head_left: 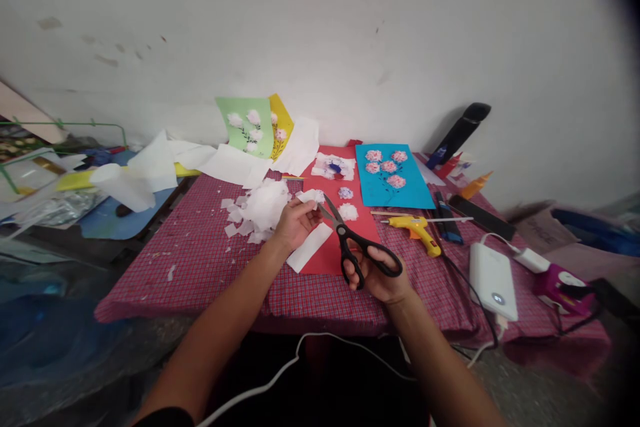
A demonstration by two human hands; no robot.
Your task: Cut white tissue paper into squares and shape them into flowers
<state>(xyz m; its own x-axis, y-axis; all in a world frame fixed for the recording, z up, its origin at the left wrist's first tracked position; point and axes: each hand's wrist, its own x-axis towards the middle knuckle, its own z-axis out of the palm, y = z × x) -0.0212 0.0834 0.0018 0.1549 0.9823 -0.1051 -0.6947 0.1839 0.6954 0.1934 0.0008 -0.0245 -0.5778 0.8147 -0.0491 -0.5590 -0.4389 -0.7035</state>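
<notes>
My left hand (pixel 299 221) pinches a strip of white tissue paper (pixel 311 196) between thumb and fingers. In my right hand (pixel 379 275) is a pair of black-handled scissors (pixel 344 231), fingers through the loops. The blades are parted and their tips are close to the strip by my left fingers. Another white paper strip (pixel 310 248) lies below, partly over a red sheet (pixel 361 235). Beside my left hand is a heap of cut white paper pieces (pixel 261 208). Small paper flowers (pixel 348 212) rest on the red sheet.
A blue card with pink flowers (pixel 397 177) lies behind a yellow glue gun (pixel 416 232). At the right sit a white power bank (pixel 493 281) and a purple socket block (pixel 563 288) with cables. A green flower card (pixel 246 125) leans on the wall. White paper (pixel 233 163) spreads leftward.
</notes>
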